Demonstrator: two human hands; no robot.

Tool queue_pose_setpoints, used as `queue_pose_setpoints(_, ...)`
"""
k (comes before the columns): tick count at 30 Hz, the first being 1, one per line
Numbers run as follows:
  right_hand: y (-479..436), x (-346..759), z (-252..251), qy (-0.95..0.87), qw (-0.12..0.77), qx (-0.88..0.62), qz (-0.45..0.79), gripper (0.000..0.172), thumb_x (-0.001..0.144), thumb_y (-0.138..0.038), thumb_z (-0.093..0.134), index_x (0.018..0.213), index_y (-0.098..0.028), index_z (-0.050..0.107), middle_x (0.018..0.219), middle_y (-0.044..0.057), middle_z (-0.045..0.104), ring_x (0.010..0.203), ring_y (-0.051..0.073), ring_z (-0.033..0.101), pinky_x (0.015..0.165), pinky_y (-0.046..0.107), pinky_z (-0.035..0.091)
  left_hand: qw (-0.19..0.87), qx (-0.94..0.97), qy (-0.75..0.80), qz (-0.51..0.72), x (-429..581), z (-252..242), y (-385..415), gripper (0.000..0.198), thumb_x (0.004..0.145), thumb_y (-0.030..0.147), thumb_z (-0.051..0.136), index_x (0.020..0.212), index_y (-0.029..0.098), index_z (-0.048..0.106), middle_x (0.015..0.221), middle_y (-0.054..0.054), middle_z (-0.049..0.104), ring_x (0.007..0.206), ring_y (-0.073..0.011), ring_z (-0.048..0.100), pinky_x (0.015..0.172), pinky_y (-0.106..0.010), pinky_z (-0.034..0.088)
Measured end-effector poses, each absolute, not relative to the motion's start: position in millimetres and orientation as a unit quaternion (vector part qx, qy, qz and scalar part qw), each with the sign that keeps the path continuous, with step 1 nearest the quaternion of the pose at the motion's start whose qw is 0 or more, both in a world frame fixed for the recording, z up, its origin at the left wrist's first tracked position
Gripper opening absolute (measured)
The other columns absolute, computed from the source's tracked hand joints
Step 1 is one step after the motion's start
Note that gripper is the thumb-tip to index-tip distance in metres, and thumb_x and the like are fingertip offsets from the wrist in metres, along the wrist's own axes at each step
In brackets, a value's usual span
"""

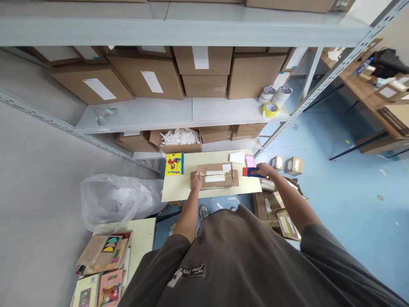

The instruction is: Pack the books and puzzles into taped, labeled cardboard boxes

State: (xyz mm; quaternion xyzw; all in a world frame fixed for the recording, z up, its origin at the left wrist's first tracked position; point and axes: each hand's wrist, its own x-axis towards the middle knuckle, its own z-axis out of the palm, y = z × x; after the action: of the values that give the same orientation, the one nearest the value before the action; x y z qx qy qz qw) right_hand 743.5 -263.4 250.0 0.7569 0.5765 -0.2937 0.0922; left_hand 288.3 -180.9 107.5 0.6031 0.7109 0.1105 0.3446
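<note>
A brown cardboard box [209,183] with white labels on its top lies on the pale yellow table [179,192] in front of me. My left hand [196,181] grips the left end of this box, fingers closed on its edge. To the right of the box, my right hand [266,170] is wrapped round a blue tape dispenser [253,172] with a red-orange front. The dispenser is apart from the box, near the table's right edge. A bright yellow printed booklet [174,164] lies left of the box, and white paper [237,157] lies behind it.
Behind the table stands a grey metal shelf [153,113] with cardboard boxes and tape rolls [270,109]. Cartons [275,204] are piled on the floor at right. A clear plastic bag [118,198] and a side table with books [110,285] stand at left.
</note>
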Motion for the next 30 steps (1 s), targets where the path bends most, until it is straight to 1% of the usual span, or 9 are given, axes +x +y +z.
queue_pose_setpoints(4, -252.0, 742.7, 244.2, 0.582, 0.099, 0.749, -0.301, 0.058, 0.077, -0.074, 0.083, 0.095, -0.019, 0.082, 0.100, 0.017, 0.080, 0.095, 0.033, 0.075, 0.073, 0.033, 0.049, 0.344, 0.595, 0.719, 0.104, 290.7, 115.1, -182.4, 0.047, 0.113, 0.050, 0.037, 0.134, 0.019, 0.065, 0.120, -0.020, 0.078, 0.112, -0.0354, 0.074, 0.091, -0.039, 0.053)
queue_pose_setpoints(7, -245.4, 722.8, 233.9, 0.559, 0.115, 0.764, -0.301, 0.060, 0.078, -0.070, 0.085, 0.101, -0.015, 0.082, 0.104, 0.020, 0.080, 0.098, 0.035, 0.076, 0.077, 0.035, 0.052, 0.342, 0.594, 0.721, 0.100, 291.5, 121.5, -184.4, 0.047, 0.114, 0.049, 0.036, 0.136, 0.018, 0.064, 0.122, -0.020, 0.077, 0.112, -0.0345, 0.074, 0.092, -0.039, 0.053)
queue_pose_setpoints(9, -242.1, 698.9, 225.3, 0.534, 0.131, 0.783, -0.291, 0.061, 0.081, -0.065, 0.083, 0.112, -0.012, 0.080, 0.110, 0.023, 0.080, 0.104, 0.036, 0.076, 0.079, 0.036, 0.054, 0.340, 0.597, 0.720, 0.099, 292.7, 124.8, -185.0, 0.046, 0.114, 0.049, 0.036, 0.136, 0.019, 0.064, 0.124, -0.020, 0.077, 0.113, -0.0333, 0.074, 0.093, -0.038, 0.052)
queue_pose_setpoints(12, -236.6, 661.0, 215.2, 0.509, 0.123, 0.805, -0.279, 0.060, 0.087, -0.059, 0.079, 0.123, -0.011, 0.078, 0.120, 0.026, 0.078, 0.110, 0.036, 0.076, 0.083, 0.035, 0.056, 0.337, 0.600, 0.719, 0.103, 295.9, 127.9, -183.5, 0.045, 0.114, 0.046, 0.035, 0.135, 0.018, 0.064, 0.126, -0.020, 0.076, 0.116, -0.0335, 0.073, 0.096, -0.039, 0.052)
queue_pose_setpoints(16, -226.0, 637.5, 212.4, 0.503, 0.115, 0.812, -0.274, 0.052, 0.091, -0.047, 0.075, 0.127, -0.009, 0.077, 0.125, 0.027, 0.077, 0.115, 0.037, 0.075, 0.085, 0.035, 0.058, 0.334, 0.589, 0.729, 0.106, 301.2, 129.6, -179.3, 0.047, 0.113, 0.047, 0.038, 0.137, 0.017, 0.064, 0.123, -0.021, 0.076, 0.116, -0.0351, 0.072, 0.097, -0.041, 0.053)
queue_pose_setpoints(22, -226.6, 629.0, 208.5, 0.509, 0.118, 0.806, -0.277, 0.048, 0.089, -0.031, 0.077, 0.130, -0.005, 0.075, 0.126, 0.030, 0.076, 0.123, 0.040, 0.072, 0.095, 0.041, 0.059, 0.316, 0.604, 0.725, 0.103, 298.6, 132.9, -181.9, 0.050, 0.113, 0.048, 0.038, 0.142, 0.017, 0.063, 0.126, -0.021, 0.075, 0.117, -0.0354, 0.072, 0.100, -0.041, 0.052)
queue_pose_setpoints(25, -252.7, 629.5, 199.6, 0.497, 0.121, 0.811, -0.282, 0.047, 0.088, -0.032, 0.079, 0.125, -0.004, 0.076, 0.121, 0.032, 0.077, 0.122, 0.043, 0.072, 0.095, 0.046, 0.059, 0.314, 0.615, 0.718, 0.092, 293.9, 134.5, -185.1, 0.049, 0.114, 0.047, 0.037, 0.143, 0.017, 0.063, 0.128, -0.021, 0.076, 0.119, -0.0345, 0.072, 0.099, -0.040, 0.052)
queue_pose_setpoints(27, -275.0, 633.4, 189.2, 0.485, 0.116, 0.819, -0.283, 0.042, 0.098, -0.038, 0.066, 0.123, -0.007, 0.077, 0.122, 0.030, 0.077, 0.118, 0.039, 0.075, 0.093, 0.043, 0.058, 0.315, 0.614, 0.720, 0.081, 293.5, 134.0, -185.0, 0.050, 0.114, 0.048, 0.037, 0.143, 0.018, 0.063, 0.128, -0.021, 0.076, 0.118, -0.0347, 0.073, 0.097, -0.039, 0.052)
queue_pose_setpoints(30, -302.1, 640.3, 167.4, 0.410, 0.090, 0.860, -0.290, 0.051, 0.106, -0.045, 0.049, 0.133, -0.008, 0.071, 0.125, 0.028, 0.076, 0.119, 0.035, 0.075, 0.092, 0.039, 0.056, 0.312, 0.608, 0.726, 0.072, 297.3, 131.6, -181.3, 0.051, 0.113, 0.050, 0.037, 0.144, 0.018, 0.062, 0.129, -0.022, 0.076, 0.116, -0.0356, 0.074, 0.094, -0.040, 0.053)
